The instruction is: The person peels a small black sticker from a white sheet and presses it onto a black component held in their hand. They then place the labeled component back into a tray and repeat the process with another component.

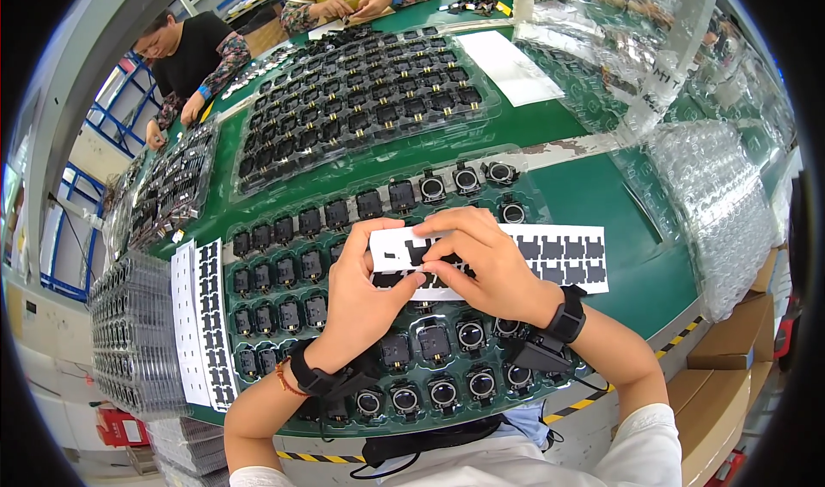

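Note:
In front of me, both hands hold a white backing sheet (563, 268) with rows of black die-cut stickers. My left hand (361, 285) grips its left end, thumb on top. The fingers of my right hand (494, 268) pinch the sheet close to the left thumb, where the white backing is folded up. Whether a sticker is between those fingertips is hidden. Beneath lies a clear plastic tray (534, 196) of square black housings (401, 196). Some pieces in it carry round rings, such as the ring-fronted part (466, 179). My wrists cover part of the tray.
More sticker sheets (191, 315) lie at the left, beside stacked clear trays (129, 332). A second filled tray (361, 100) and a white sheet (511, 66) are farther back. Bubble wrap (705, 203) and cardboard boxes (713, 401) stand right. Co-workers (193, 57) work across the green table (636, 229).

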A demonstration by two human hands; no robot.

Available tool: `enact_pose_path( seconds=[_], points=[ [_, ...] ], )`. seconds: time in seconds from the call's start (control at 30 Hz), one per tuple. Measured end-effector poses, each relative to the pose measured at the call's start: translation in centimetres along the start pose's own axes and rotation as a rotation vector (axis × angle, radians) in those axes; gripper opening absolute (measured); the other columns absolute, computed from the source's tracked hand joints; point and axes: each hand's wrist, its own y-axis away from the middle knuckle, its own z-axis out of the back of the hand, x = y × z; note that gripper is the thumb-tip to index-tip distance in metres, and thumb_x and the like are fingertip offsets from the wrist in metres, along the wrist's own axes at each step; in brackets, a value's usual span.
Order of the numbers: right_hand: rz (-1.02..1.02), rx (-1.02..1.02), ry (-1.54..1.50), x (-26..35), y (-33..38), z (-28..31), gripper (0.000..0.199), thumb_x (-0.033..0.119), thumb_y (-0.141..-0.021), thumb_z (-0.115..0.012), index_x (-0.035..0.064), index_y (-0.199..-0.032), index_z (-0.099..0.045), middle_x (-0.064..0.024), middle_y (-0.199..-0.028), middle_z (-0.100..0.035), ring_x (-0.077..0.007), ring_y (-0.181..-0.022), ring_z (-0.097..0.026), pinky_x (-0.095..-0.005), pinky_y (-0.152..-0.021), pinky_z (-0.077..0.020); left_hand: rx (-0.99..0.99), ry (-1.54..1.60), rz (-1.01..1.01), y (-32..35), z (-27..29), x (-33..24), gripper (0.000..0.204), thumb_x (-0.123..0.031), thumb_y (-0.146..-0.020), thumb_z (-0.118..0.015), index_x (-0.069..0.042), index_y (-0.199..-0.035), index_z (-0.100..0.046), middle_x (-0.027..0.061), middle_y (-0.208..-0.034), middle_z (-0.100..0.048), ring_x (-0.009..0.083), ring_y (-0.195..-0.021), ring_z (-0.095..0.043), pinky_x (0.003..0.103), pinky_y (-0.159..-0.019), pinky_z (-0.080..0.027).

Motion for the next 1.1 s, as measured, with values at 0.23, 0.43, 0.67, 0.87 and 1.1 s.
enact_pose_path(
  seconds=[0.23,0.43,0.67,0.87,1.1],
  points=[
    [-0.047,0.0,-0.01,0.3,0.0,-0.6,0.016,0.002,-0.078,-0.066,0.0048,-0.089,-0.055,-0.0125,-0.123,-0.051,-0.032,-0.115,-0.048,-0.0411,-0.093,-0.0387,0.036,0.104,0.16,-0.7,0.2,-0.7,0.055,0.003,-0.07,-0.073,-0.004,-0.117,-0.046,0.0064,-0.096,-0.062,0.0106,-0.085,-0.061,0.026,-0.072,-0.051],
    [-0.028,0.001,0.119,0.4,-0.2,-0.5,0.013,-0.001,-0.081,-0.062,0.0031,-0.091,-0.054,-0.0125,-0.123,-0.051,-0.0332,-0.117,-0.047,-0.041,-0.096,-0.0375,0.043,0.011,0.175,-0.9,0.3,-0.5,0.051,0.001,-0.07,-0.074,-0.003,-0.114,-0.049,0.0059,-0.095,-0.061,0.0101,-0.083,-0.06,0.024,-0.07,-0.051],
    [-0.045,-0.097,0.129,0.0,0.0,-0.8,0.011,-0.003,-0.084,-0.055,0.001,-0.094,-0.054,-0.0132,-0.116,-0.055,-0.0315,-0.112,-0.051,-0.0397,-0.091,-0.0406,0.017,0.007,0.129,-0.5,0.4,0.2,0.05,0.0,-0.07,-0.073,-0.003,-0.114,-0.049,0.0063,-0.095,-0.062,0.0111,-0.082,-0.06,0.025,-0.07,-0.05],
    [-0.229,-0.228,0.078,0.3,0.3,0.0,0.012,-0.003,-0.084,-0.057,0.0004,-0.096,-0.055,-0.0117,-0.098,-0.059,-0.024,-0.092,-0.058,-0.0323,-0.078,-0.0453,-0.166,-0.207,-0.011,0.8,3.6,-0.7,0.051,0.007,-0.071,-0.07,-0.003,-0.116,-0.048,0.0051,-0.096,-0.06,0.0134,-0.081,-0.06,0.026,-0.071,-0.05],
    [-0.214,-0.257,-0.08,0.9,-0.1,-0.3,0.02,-0.003,-0.082,-0.061,0.0011,-0.101,-0.057,-0.0073,-0.082,-0.058,-0.0148,-0.072,-0.059,-0.0248,-0.066,-0.0454,0.049,-1.274,-0.282,7.6,5.3,-5.4,0.035,-0.012,-0.068,-0.074,-0.004,-0.095,-0.052,0.0092,-0.071,-0.053,0.0262,-0.06,-0.054,0.033,-0.054,-0.045]
  ],
)
